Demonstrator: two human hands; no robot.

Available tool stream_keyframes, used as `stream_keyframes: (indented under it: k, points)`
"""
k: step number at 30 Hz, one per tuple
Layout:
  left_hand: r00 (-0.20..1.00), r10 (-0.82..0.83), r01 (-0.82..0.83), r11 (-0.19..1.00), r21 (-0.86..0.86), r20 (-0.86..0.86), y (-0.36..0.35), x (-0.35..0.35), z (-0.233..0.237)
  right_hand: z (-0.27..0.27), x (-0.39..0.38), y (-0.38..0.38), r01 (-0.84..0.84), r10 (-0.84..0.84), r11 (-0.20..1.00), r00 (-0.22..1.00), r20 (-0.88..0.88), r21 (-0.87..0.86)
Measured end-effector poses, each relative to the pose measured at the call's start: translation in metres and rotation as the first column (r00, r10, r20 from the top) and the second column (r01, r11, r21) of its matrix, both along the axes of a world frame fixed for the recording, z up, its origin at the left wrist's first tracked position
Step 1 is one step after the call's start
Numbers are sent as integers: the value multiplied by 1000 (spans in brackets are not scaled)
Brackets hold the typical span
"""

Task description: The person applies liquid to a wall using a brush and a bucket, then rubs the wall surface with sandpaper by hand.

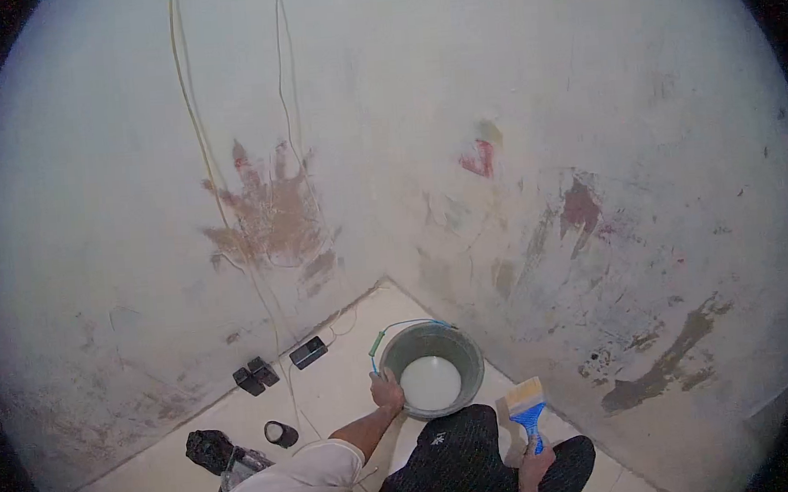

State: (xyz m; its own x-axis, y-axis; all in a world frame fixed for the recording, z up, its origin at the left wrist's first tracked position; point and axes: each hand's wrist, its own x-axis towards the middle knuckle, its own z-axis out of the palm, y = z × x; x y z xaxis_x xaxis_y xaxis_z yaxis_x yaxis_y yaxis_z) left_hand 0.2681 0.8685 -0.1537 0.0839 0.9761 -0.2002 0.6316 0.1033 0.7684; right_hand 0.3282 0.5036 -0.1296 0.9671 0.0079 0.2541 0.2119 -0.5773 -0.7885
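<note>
A grey bucket (471, 355) stands on the floor in front of me, with white liquid (431, 383) at its bottom. Its wire handle with a green grip (377, 343) leans toward the far left side of the rim. My left hand (387, 391) grips the bucket's left rim, fingers closed over the edge. In my right hand (537, 470), beside my knee, is a wide paintbrush (526, 406). The brush has a blue handle and pale bristles that point up and away from me, to the right of the bucket and apart from it.
Two stained, patchy walls meet at a corner behind the bucket. Cables (190, 105) hang down the left wall. Black adapters (308, 352), a small dark cup-like object (281, 434) and a black plastic bag (209, 451) lie on the floor to the left.
</note>
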Motion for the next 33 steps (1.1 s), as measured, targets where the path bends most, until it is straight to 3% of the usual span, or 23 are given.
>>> stream_keyframes:
  k: [2, 6, 8, 12, 21, 23, 26, 33]
  points:
    - [999, 29, -28, 999, 37, -17, 0, 4, -4, 7, -1, 1, -49, 55, 994, 997, -50, 99]
    - [999, 24, -23, 997, 69, -24, 2, 3, -12, 8, -4, 1, -20, 22, 999, 998, -52, 42]
    - [999, 23, -21, 998, 53, -29, 4, 3, -11, -3, -3, 3, 44, -45, 993, 999, 9, 106]
    - [1000, 15, -16, 998, 58, 14, 4, 0, -9, -17, 6, -4, -9, 9, 993, 1000, 6, 117]
    - [999, 24, -22, 999, 43, -46, 4, 2, -13, 19, -6, 8, 9, 8, 995, 986, -166, 100]
    - [997, 28, -23, 997, 73, -71, 3, 2, -14, 1, -1, 6, 36, -35, 996, 999, -7, 79]
    - [998, 40, -35, 995, 89, -49, 0, 3, -3, -12, 5, 0, -5, 4, 999, 1000, 22, 46]
    - [1000, 13, -13, 998, 63, 3, 5, 3, -11, 13, -3, 7, 0, 8, 994, 998, -67, 113]
